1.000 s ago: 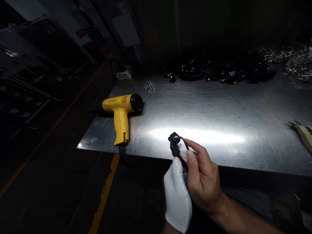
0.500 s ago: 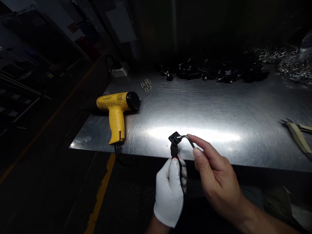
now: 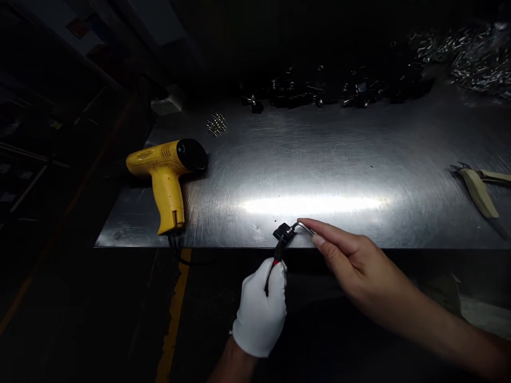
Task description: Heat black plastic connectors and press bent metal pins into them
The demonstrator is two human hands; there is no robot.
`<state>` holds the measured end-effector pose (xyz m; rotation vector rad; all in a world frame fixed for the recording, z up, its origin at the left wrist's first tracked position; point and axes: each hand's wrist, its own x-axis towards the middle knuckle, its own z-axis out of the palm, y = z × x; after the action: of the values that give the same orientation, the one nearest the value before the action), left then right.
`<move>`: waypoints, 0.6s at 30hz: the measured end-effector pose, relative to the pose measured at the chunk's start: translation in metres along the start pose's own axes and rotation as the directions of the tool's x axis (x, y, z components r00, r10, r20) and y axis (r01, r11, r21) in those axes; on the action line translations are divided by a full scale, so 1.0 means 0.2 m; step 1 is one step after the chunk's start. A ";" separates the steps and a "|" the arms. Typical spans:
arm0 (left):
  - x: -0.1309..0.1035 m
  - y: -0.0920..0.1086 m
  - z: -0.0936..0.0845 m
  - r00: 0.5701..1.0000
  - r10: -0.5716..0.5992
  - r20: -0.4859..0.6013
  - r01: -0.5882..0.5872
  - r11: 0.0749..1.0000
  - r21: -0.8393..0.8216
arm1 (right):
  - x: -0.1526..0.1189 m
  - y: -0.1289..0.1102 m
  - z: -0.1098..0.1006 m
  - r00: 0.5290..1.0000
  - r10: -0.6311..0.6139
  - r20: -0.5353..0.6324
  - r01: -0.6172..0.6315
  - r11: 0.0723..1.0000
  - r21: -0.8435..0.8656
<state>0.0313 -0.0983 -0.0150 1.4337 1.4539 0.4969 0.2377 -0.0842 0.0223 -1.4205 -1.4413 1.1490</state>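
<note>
My left hand [image 3: 261, 308], in a white glove, is closed around the red-and-black handles of a pair of pliers [image 3: 279, 251]. The dark jaws of the pliers meet a small black block [image 3: 282, 232] just above the front edge of the metal table. My right hand [image 3: 355, 263] is bare and pinches a bent metal rod, which looks like a hex key [image 3: 305, 228], between thumb and fingertips. Its short end points into the side of the black block, at a bright metal piece; the exact contact is too small to make out.
A yellow heat gun [image 3: 165, 178] lies on the metal table [image 3: 303, 159] at left, its cord over the edge. Behind are small metal fittings [image 3: 216, 124], black parts [image 3: 295, 93] and a heap of shiny metal pieces [image 3: 475, 64]. Cream-handled pliers [image 3: 477, 189] lie at right.
The view has shifted, so the table and heat gun appear further left and higher. Both hands still hold the pliers and hex key at the block, which looks closer to the table's front edge.
</note>
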 end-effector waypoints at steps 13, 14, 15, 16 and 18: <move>0.05 0.03 -0.09 0.996 0.062 0.063 -0.074 0.975 0.207 | 0.12 -0.02 -0.15 0.985 0.053 0.165 -0.051 0.999 -0.020; 0.05 0.04 -0.09 0.996 0.072 0.058 -0.083 0.971 0.225 | 0.13 -0.02 -0.16 0.981 0.060 0.183 -0.058 0.998 -0.013; 0.06 0.04 -0.09 0.995 0.082 0.053 -0.092 0.966 0.243 | 0.14 -0.03 -0.17 0.979 0.058 0.198 -0.058 0.998 -0.010; 0.06 0.04 -0.10 0.995 0.089 0.050 -0.099 0.961 0.258 | 0.15 -0.03 -0.18 0.977 0.051 0.208 -0.050 0.999 -0.011; 0.07 0.05 -0.10 0.994 0.098 0.051 -0.109 0.952 0.287 | 0.17 -0.04 -0.20 0.974 0.031 0.224 -0.026 0.999 -0.024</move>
<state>0.0218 -0.0766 -0.0023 1.7490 1.4716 0.3281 0.2713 -0.0475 0.0384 -1.3635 -1.5958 1.3510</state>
